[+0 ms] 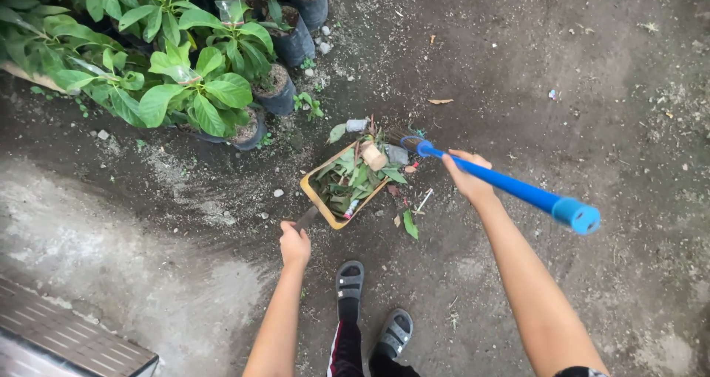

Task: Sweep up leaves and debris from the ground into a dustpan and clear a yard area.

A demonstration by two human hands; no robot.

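My left hand (294, 245) grips the short dark handle (306, 218) of a yellow dustpan (316, 197) that rests on the dirt ground. The pan holds green leaves, a tan block and scraps of litter. My right hand (466, 177) is closed around the blue handle of a broom (518, 188), whose head end sits at the far side of the dustpan among the litter. The broom's capped end points toward the lower right. My two feet in grey sandals (350, 282) stand just below the pan.
Several potted seedlings in black bags (278, 93) with broad green leaves crowd the upper left. Loose leaves and a white stick (424, 200) lie beside the pan. A metal grating (66, 340) fills the lower left corner beside a pale concrete patch.
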